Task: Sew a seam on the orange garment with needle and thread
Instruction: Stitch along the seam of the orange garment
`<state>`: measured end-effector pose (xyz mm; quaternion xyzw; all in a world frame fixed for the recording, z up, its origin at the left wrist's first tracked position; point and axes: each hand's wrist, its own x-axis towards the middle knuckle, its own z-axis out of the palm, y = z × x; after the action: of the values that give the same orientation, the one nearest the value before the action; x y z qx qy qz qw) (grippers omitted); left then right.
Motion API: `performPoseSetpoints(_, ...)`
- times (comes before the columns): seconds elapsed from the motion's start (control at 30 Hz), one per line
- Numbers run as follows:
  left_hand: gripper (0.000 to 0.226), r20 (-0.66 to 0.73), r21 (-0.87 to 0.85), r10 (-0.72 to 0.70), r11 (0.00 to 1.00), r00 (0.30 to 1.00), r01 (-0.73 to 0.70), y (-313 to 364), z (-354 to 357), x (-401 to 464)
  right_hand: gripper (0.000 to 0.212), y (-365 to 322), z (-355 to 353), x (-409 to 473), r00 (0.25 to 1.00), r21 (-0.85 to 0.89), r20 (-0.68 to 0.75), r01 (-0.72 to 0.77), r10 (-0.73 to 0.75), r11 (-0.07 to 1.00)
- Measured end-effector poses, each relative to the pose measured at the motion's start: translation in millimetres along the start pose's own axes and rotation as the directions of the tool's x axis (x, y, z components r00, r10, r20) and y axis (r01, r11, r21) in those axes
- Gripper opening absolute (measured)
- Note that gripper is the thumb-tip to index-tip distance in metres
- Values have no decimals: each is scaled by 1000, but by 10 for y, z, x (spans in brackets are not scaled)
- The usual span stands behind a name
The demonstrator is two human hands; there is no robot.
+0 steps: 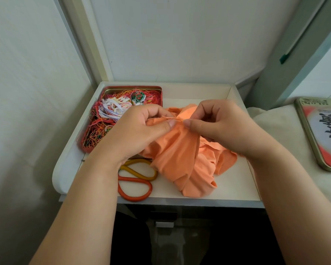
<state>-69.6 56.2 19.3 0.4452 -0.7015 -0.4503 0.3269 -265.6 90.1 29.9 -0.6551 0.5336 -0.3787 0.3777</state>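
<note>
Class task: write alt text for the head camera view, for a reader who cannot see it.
Two hands, left hand and right hand, pinch a folded edge of an orange garment over a white tray table. Scissors with orange and yellow handles lie near the left wrist, and a red tin of tangled threads stands behind.

Soft, even indoor light, fairly bright, no glare.
Faint shadows under the forearms and the orange garment; space below the white tray is near black. Wide-angle bending curves the wall edges at the frame borders. Slight softness overall; printed tin lid at right is smeared.
</note>
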Motion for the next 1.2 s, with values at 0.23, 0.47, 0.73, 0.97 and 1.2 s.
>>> performPoseSetpoints(0.23,5,-102,69,54,997,993,-47,24,49,0,19,13,23,15,999,-121,-45,-16,11,993)
performPoseSetpoints(0.47,5,-171,198,108,977,979,-73,25,134,-4,22,21,102,18,986,-303,-163,-35,-15,952)
performPoseSetpoints(0.73,5,-285,402,205,912,936,-78,5,257,14,19,2,267,22,954,-459,-290,-70,-75,886)
performPoseSetpoints(0.97,12,-325,419,278,899,904,-126,9,359,18,25,-14,399,46,915,-343,-403,-125,-25,931)
performPoseSetpoints(1.2,9,-402,402,308,906,862,-136,-32,402,29,25,-16,438,40,916,-242,-400,-116,10,963)
